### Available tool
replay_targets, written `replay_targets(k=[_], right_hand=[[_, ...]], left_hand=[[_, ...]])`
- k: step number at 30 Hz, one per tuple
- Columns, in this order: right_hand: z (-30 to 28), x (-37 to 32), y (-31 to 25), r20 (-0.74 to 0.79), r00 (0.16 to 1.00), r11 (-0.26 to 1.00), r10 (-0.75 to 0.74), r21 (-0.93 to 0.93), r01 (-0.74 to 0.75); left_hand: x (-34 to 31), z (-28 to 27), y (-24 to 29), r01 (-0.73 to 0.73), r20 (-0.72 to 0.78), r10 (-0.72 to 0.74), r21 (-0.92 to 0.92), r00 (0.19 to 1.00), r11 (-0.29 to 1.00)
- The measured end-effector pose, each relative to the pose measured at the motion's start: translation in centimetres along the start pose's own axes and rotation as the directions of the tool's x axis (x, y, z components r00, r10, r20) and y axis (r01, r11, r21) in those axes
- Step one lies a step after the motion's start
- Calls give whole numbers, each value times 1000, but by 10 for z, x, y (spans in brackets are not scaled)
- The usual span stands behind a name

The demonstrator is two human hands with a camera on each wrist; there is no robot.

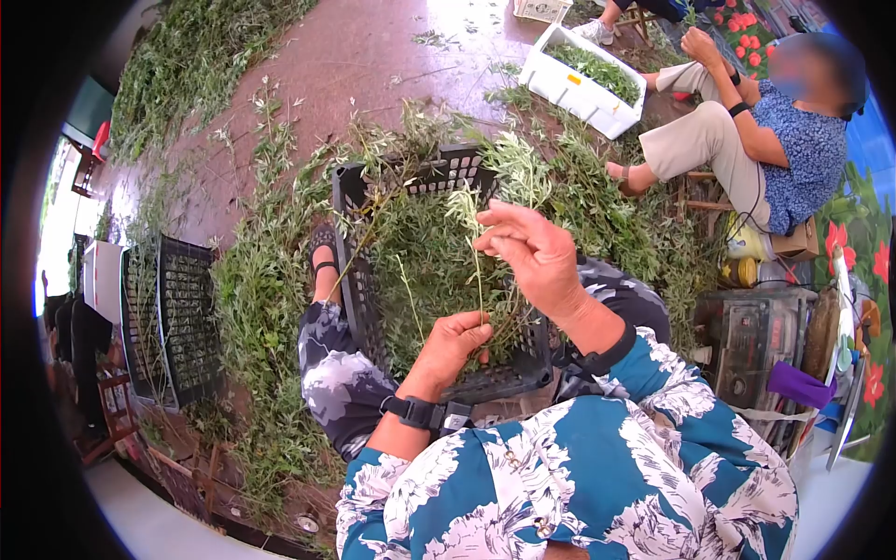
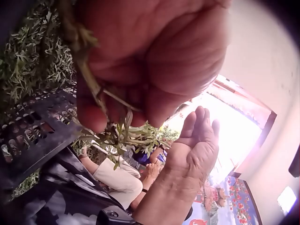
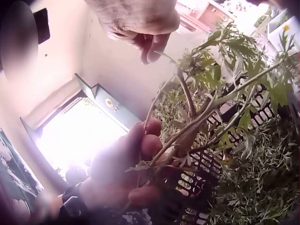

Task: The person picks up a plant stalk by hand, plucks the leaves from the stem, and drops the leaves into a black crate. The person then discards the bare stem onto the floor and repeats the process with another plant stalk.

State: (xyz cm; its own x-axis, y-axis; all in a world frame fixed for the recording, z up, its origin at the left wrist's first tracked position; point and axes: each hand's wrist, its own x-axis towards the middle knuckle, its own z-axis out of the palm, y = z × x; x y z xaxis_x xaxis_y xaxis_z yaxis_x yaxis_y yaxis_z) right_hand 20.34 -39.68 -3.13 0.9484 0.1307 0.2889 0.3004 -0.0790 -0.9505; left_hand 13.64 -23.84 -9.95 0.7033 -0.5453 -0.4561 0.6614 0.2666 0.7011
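Observation:
My left hand (image 1: 454, 347) pinches a leafy green stem (image 1: 479, 280) upright over the black crate. In the right wrist view its fingertips (image 3: 151, 145) close round the lower part of several branching stalks (image 3: 197, 124). The right hand (image 1: 537, 257) is raised beside the stem's upper leaves, its fingertips right at them in the head view. From the left wrist view, the right hand (image 2: 187, 150) shows its palm with fingers fairly straight and nothing visible in them. The black perforated crate (image 1: 539, 373) stands between the knees, with cut greenery (image 1: 420, 233) inside.
Heaps of leafy stalks (image 1: 271, 355) lie on the floor around the crate. Another black crate (image 1: 191, 317) stands at the left. Toward the back right are a white bin (image 1: 581, 98) of greens and a seated person (image 1: 793, 140). A clear plastic box (image 1: 761, 345) sits at the right.

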Motion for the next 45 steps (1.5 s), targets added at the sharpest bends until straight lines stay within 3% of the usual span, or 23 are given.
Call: replay_targets(k=[3,6,9,12,19,25,31,40,43,45], right_hand=[[-6,1,0,-82,964,960,253,142,-240],[-9,5,0,-98,884,883,458,163,-439],[-9,2,21,-72,881,882,468,108,-459],[-13,2,18,133,842,835,522,120,-537],[-17,8,6,281,792,698,542,374,-611],[-19,11,8,313,789,690,529,383,-614],[-15,12,-3,229,783,725,578,297,-622],[-21,11,6,356,767,649,534,409,-642],[-20,11,6,335,761,651,556,393,-649],[-18,12,1,327,757,709,565,277,-649]], left_hand=[[-1,-1,-1,-15,21,16,-61,1000,998],[-2,-1,-1,-26,38,28,-69,999,997],[-2,-3,-2,-37,58,40,-47,998,998],[-2,-2,-2,-35,90,36,-16,995,999],[-4,-2,0,-17,161,23,-40,987,999],[-6,-1,2,5,146,6,-71,989,997],[-6,3,4,-34,92,38,-43,995,999],[-5,-6,-7,23,138,-1,-157,990,987],[-5,-7,-9,21,145,6,-181,989,983],[-5,-6,-8,13,137,13,-188,991,982]])
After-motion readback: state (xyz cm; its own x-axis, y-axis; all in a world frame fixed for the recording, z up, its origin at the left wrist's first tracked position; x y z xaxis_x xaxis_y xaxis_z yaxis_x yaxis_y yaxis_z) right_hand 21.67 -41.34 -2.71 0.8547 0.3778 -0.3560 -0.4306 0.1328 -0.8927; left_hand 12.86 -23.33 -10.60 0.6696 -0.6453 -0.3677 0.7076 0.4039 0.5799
